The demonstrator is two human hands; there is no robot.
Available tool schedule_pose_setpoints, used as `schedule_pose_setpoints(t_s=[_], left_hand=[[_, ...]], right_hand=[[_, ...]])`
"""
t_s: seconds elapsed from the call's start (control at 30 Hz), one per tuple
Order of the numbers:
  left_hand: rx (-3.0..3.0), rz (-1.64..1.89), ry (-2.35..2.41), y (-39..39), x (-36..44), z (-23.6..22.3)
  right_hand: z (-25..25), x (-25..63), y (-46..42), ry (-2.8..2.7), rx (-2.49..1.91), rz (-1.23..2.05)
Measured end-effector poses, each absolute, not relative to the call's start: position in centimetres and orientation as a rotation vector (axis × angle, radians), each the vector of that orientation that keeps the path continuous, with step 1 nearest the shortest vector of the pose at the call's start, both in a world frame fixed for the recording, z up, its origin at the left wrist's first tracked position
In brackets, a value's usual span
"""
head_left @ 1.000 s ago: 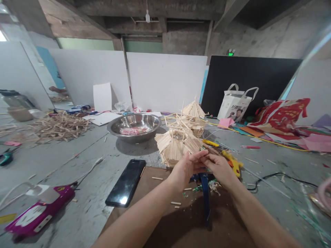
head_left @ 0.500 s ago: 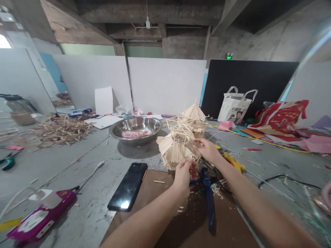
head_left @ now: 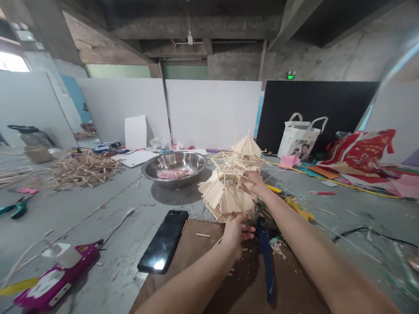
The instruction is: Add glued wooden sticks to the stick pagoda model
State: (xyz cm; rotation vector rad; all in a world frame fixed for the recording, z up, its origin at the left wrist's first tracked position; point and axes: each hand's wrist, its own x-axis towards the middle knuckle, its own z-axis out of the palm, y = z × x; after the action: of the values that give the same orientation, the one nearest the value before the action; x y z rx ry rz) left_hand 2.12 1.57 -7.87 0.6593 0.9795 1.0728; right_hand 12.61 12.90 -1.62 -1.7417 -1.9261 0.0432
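A pavilion model [head_left: 225, 192] built of thin wooden sticks stands at the far edge of a brown board [head_left: 203, 261]. My left hand [head_left: 236, 231] is at its front lower edge, thumb and forefinger gripping the eave while the other fingers hang apart below. From the right, my right hand [head_left: 253, 183] holds the upper part of the model, its fingertips partly hidden among the sticks. Right beside my left hand lies a blue-handled cutter [head_left: 266, 261]. Behind stands a second stick model with a pointed roof [head_left: 248, 146].
A black phone [head_left: 163, 242] lies at the board's left edge, near a metal basin [head_left: 175, 174]. Further left are a stick pile [head_left: 83, 170] and a purple power strip [head_left: 59, 277]. Yellow glue gun [head_left: 299, 209], cables and a paper bag [head_left: 298, 138] are on the right.
The pavilion model has turned, so a different roof panel faces me. My left hand's fingers have spread somewhat below the eave, and my right hand stays at the model's right side.
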Motion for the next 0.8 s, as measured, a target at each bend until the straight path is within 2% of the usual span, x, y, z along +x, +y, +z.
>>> schedule_pose_setpoints(t_s=[0.4,0.8], left_hand=[[0.391,1.333,0.957,3.1,1.0,-6.8],[0.444,1.298,1.129,5.2,-2.2,-3.8]], right_hand=[[-1.3,13.4,12.4,-2.048,-1.535,0.146],[-1.6,12.7,11.8,-1.989,-1.412,0.025]])
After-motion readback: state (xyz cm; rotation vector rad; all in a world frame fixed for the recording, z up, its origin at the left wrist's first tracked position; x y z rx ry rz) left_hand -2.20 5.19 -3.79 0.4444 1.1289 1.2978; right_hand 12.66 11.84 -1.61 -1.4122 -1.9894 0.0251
